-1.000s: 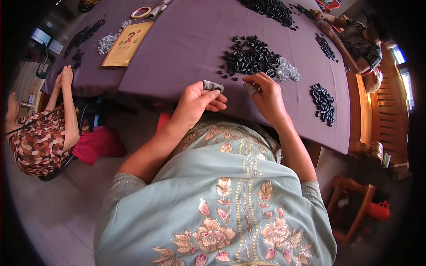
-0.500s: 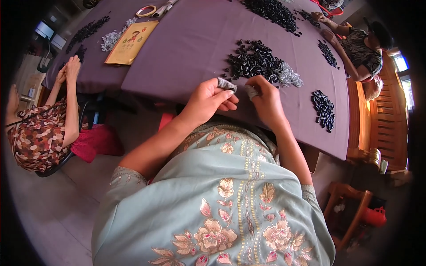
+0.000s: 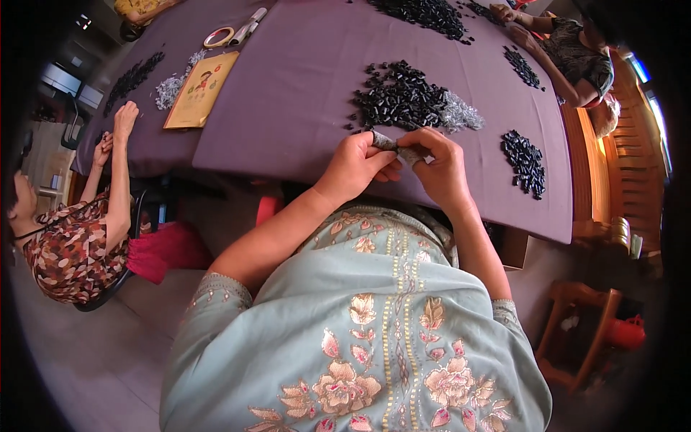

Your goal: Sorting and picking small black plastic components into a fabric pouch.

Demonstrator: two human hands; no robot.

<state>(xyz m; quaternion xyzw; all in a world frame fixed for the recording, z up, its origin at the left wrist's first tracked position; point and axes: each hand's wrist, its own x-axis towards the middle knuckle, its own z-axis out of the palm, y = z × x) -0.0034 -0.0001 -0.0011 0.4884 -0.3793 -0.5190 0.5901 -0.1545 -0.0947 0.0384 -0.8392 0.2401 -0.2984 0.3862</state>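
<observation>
Space between left hand point(image 3: 358, 163) and right hand point(image 3: 440, 163) has closed: a second ago they were apart, the right at the near edge of the black pile point(image 3: 400, 93). Now their fingertips meet over the near edge of the table point(image 3: 288, 93). Left thumb and wrapped forefinger pinch a dark bit point(image 3: 395, 149), too small to make out; what the right fingers grip, I cannot tell. The pile lies just beyond, clear pieces point(image 3: 461, 114) against its right side. A co-worker's hands point(image 3: 125, 121), together half a second ago, are apart now.
</observation>
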